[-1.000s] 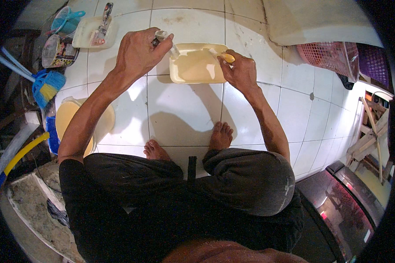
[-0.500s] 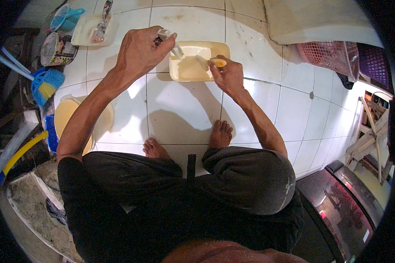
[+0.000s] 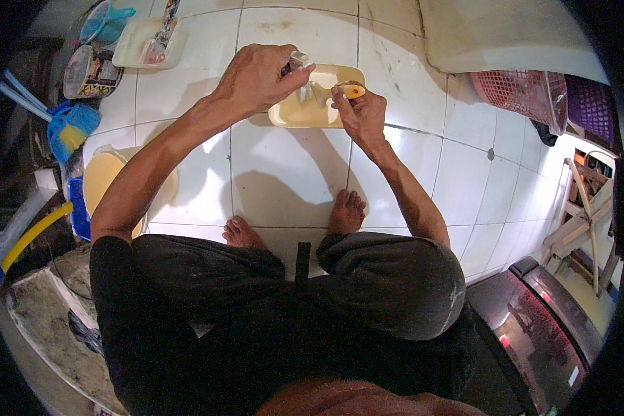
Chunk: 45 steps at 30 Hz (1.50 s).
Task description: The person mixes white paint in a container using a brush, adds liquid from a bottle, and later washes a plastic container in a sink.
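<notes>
A shallow rectangular cream-yellow tub [image 3: 290, 118] stands on the tiled floor in front of me, with pale paste smeared inside. My left hand [image 3: 260, 75] is closed round the handle of a greyish, clear-looking tool [image 3: 299, 60] whose lower end reaches down into the tub; its exact kind is hard to make out. In my right hand [image 3: 362, 116] is a putty knife with a yellow handle [image 3: 353, 91]. Its blade points left over the tub, close to the left tool's lower end. Both hands are at the tub, and the left one hides part of its rim.
At the far left stand a white tray [image 3: 128, 57] with a smeared tool in it, a blue dipper [image 3: 111, 21] and a round printed tub [image 3: 83, 73]. A cream bucket [image 3: 104, 180] is beside my left forearm. Pink [image 3: 513, 93] and purple baskets [image 3: 589, 104] lie far right.
My left hand has moved right with its tool, nearer to the putty knife. The right hand has shifted only slightly, turning the yellow handle a little.
</notes>
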{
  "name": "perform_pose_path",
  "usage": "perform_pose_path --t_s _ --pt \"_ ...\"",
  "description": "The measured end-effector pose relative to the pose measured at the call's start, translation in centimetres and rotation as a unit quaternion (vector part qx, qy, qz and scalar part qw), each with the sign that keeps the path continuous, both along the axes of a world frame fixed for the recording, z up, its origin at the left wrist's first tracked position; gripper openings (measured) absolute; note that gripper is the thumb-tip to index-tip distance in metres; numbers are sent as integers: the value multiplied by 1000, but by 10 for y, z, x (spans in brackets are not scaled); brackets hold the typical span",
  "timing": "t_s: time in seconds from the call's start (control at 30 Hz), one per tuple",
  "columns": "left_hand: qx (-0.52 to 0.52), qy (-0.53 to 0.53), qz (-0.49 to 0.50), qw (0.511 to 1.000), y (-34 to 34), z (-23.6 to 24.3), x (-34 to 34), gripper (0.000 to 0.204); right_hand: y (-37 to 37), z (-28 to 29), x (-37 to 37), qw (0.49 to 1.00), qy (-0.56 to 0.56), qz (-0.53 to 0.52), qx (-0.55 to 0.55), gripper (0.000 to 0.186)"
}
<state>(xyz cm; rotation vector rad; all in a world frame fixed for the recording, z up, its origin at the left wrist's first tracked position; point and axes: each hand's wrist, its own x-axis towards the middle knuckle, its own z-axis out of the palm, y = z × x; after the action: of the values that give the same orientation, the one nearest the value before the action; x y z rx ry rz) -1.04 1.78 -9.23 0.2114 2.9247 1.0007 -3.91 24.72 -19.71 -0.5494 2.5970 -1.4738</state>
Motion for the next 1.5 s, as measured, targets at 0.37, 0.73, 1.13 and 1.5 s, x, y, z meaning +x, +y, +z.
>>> perform_pose_path --t_s 0.37,0.73,1.13,1.5 --pt "2 47 10 999 -1 -13 -7 35 7 8 0 999 4 45 5 23" --pt "-19 56 21 998 -7 -21 -12 38 23 30 4 994 -7 91 52 23" --pt "-8 34 37 999 -10 -14 -8 41 52 43 5 995 7 98 22 21" --pt "24 -8 73 997 -27 -1 0 43 58 67 -13 976 -8 184 117 28"
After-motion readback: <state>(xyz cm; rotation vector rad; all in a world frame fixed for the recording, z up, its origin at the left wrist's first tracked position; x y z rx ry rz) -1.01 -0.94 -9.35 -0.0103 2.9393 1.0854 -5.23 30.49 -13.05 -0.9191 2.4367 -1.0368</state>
